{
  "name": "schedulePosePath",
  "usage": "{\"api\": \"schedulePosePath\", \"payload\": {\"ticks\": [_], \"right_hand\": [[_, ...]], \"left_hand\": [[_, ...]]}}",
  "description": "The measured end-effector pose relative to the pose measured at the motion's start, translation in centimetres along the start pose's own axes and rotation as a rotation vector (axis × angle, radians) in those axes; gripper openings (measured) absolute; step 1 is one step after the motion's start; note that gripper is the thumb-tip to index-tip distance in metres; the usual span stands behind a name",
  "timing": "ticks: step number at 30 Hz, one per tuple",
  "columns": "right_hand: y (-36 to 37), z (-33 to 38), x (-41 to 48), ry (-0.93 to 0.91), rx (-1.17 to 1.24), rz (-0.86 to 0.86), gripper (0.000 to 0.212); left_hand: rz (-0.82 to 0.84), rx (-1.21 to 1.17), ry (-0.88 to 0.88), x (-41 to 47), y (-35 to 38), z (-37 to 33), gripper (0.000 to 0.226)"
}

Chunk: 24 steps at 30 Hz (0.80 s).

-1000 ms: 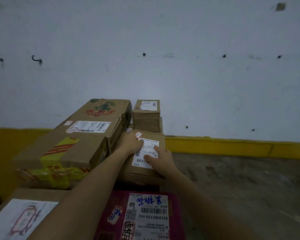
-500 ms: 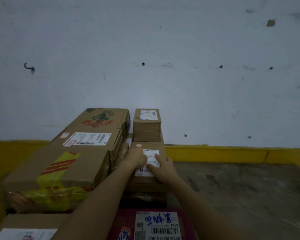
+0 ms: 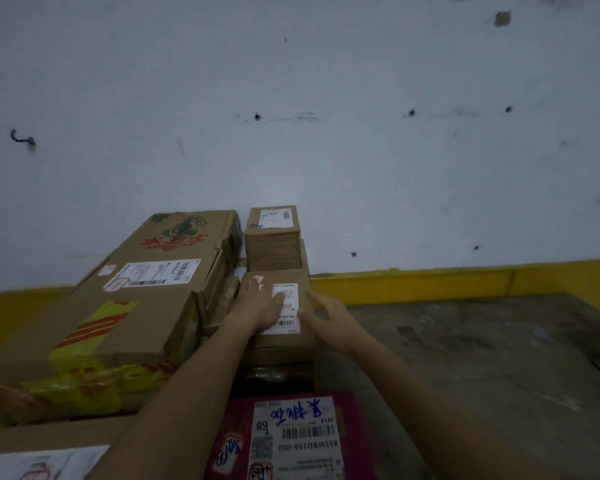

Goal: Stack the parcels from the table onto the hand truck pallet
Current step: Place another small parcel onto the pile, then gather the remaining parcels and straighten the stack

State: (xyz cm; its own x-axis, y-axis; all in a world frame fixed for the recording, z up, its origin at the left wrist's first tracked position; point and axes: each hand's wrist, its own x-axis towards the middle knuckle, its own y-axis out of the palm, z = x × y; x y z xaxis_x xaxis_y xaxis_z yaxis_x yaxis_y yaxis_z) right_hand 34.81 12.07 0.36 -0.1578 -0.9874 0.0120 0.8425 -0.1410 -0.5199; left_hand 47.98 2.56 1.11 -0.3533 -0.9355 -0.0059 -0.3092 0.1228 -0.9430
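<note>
Cardboard parcel [image 3: 286, 317] sits just right of the big carton [image 3: 136, 306], your left hand [image 3: 257, 306] flat on top, right hand [image 3: 329, 320] spread at its edge. You seem to be seating it; next, release cleanly.

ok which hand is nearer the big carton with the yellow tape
Left. The left hand lies flat on the small labelled box, right beside the big carton. The right hand is at that box's far right edge, away from the carton.
</note>
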Motion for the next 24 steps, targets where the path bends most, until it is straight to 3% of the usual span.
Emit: {"api": "schedulePosePath", "payload": {"ticks": [6, 11, 18, 24], "right_hand": [[-6.4, -3.9, -4.0, -0.049, -0.055, 0.000, 0.063], [-15.5, -8.5, -8.7, -0.052, -0.147, -0.039, 0.061], [-27.7, -17.0, -16.5, 0.047, -0.255, -0.086, 0.060], [-34.7, -23.4, -19.9, 0.153, -0.226, -0.130, 0.060]], "left_hand": [[-0.186, 0.142, 0.059, -1.9, 0.0, -5.5, 0.047], [-0.128, -0.060, 0.079, -3.6, 2.9, -15.9, 0.056], [-0.048, -0.089, 0.244, -6.7, 10.3, -31.4, 0.058], [0.043, -0.103, 0.321, -7.3, 14.9, -40.4, 0.058]]}}
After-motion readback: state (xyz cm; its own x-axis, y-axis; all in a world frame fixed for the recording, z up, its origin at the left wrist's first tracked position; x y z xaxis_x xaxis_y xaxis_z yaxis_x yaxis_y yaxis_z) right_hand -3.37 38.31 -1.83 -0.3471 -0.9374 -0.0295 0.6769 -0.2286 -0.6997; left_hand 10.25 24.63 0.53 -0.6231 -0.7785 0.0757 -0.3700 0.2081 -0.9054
